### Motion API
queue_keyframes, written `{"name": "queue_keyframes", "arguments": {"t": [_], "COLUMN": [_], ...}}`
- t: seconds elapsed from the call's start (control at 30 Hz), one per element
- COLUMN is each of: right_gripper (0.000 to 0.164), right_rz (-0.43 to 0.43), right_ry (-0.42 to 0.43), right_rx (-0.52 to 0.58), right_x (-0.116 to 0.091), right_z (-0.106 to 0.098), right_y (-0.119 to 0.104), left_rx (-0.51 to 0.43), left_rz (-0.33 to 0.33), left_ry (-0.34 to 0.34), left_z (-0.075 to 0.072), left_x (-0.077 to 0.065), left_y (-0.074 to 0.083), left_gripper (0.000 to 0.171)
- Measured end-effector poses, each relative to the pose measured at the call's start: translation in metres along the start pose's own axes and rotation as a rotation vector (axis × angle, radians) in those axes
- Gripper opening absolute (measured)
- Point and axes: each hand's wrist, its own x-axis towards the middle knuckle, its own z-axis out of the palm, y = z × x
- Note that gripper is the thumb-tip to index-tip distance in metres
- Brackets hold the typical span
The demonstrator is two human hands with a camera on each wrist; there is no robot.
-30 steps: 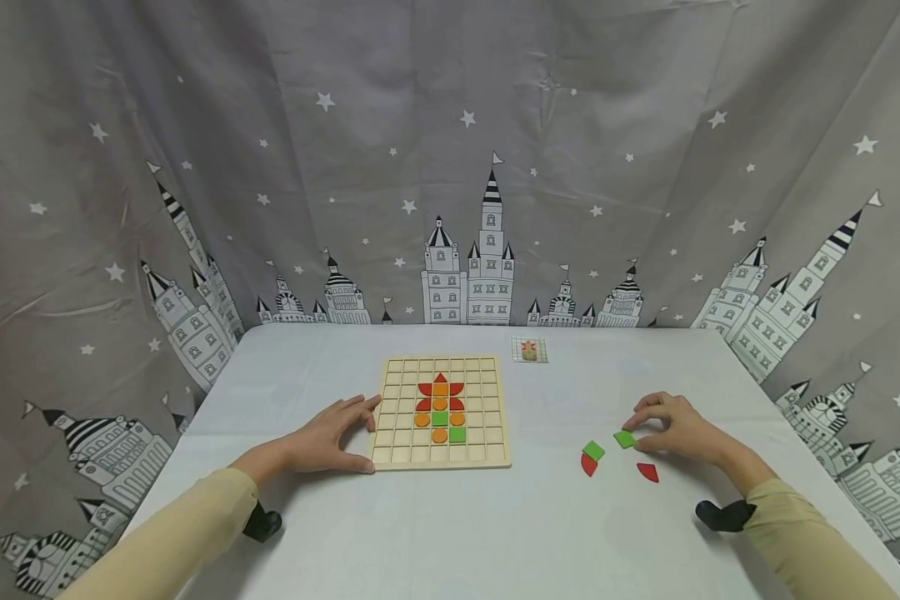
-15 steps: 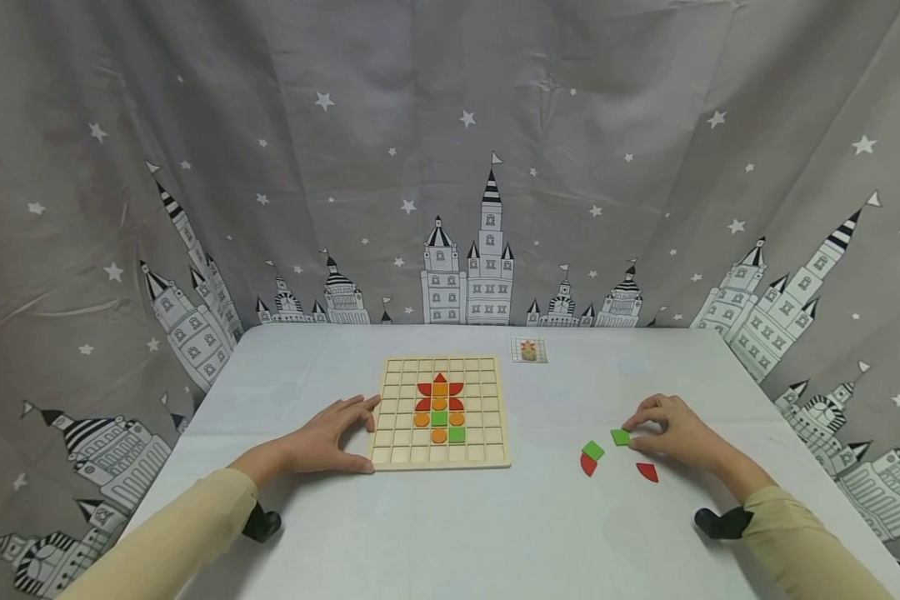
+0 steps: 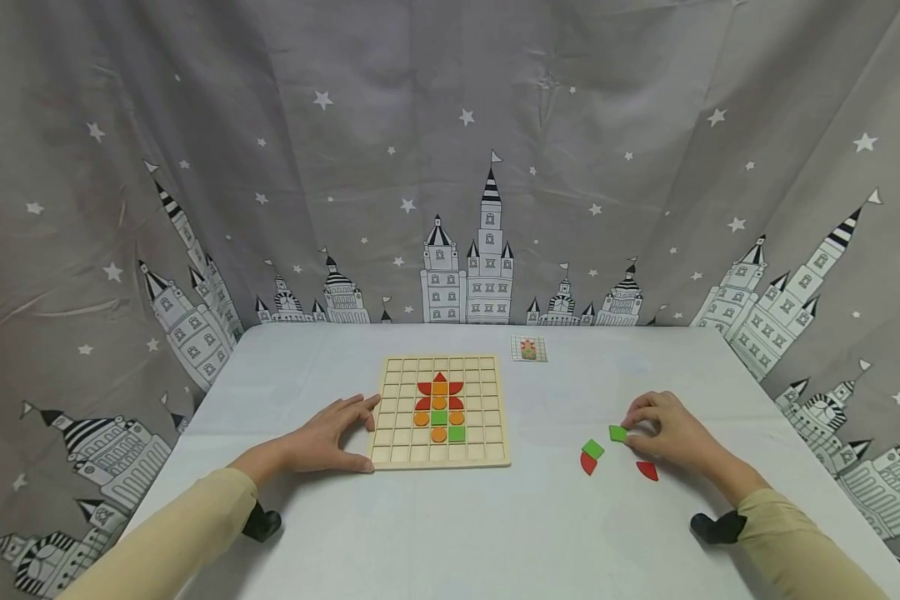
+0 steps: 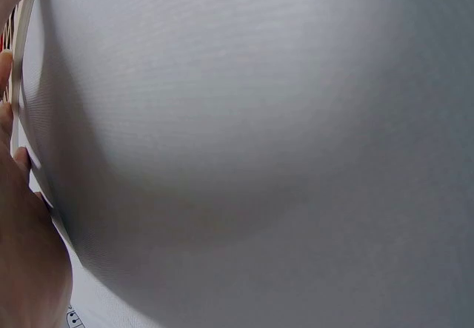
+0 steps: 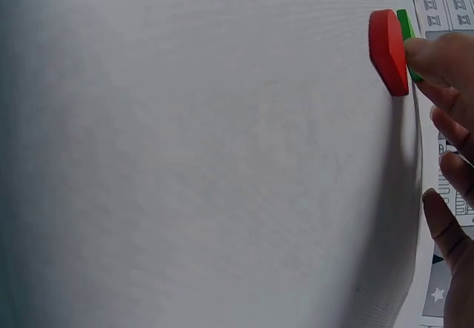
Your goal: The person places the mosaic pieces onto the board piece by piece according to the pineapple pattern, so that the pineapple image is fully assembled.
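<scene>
"Wood, by the look of that pale square grid board (image 3: 489,433). Which way from it is the green square tile (image 3: 617,433) at the bare right hand (image 3: 667,427)?"

"Well to the board's right, about level with its lower rows. It's flat and equal-sided, so no long axis to mind."

"And that hand is the nearer one?"

"By far. Thumb and fingertip pinch the tile on the side away from the board, with only a narrow gap between them. I can't tell whether it's off the smooth white tabletop (image 3: 450,533)."

"The bare left hand (image 3: 328,437)?"

"At the board's left edge, thumb spread wide from the fingers, touching the rim, with no loose piece in its grasp."

"Anything between board and right hand?"

"A second green square tile (image 3: 592,450), with a red fan-shaped piece (image 3: 588,464) at its near corner. Another red fan-shaped piece (image 3: 647,471) lies farther from the board, just below the hand; the right wrist view shows a thick-edged red piece."

"On the board itself?"

"Flat orange, red and green shapes in the middle cells, a red triangle (image 3: 440,377) topmost. A small printed card (image 3: 528,349) lies just beyond its upper right corner."
</scene>
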Motion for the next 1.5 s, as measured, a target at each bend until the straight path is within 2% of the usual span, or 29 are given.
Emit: {"name": "queue_keyframes", "arguments": {"t": [0.37, 0.83, 1.13, 1.27, 1.5], "right_gripper": [0.014, 0.018, 0.017, 0.015, 0.013], "right_rz": [-0.042, -0.056, -0.228, -0.255, -0.343], "right_ry": [0.073, 0.02, 0.005, -0.026, -0.058], "right_rx": [0.065, 0.224, 0.228, 0.256, 0.224], "right_x": [0.007, 0.054, 0.091, 0.103, 0.117], "right_z": [0.007, 0.026, 0.052, 0.065, 0.095], "right_y": [-0.02, -0.092, -0.138, -0.156, -0.184], "left_rx": [-0.001, 0.002, 0.005, -0.004, -0.008], "left_rz": [-0.008, 0.006, 0.007, -0.003, -0.014], "left_ry": [-0.005, -0.003, 0.002, -0.002, -0.004], "left_z": [0.0, -0.001, 0.0, -0.001, -0.001], "left_x": [0.0, -0.001, -0.001, -0.001, -0.001], "left_y": [-0.001, 0.0, 0.0, 0.0, 0.0], "left_gripper": [0.054, 0.055, 0.055, 0.055, 0.056]}}
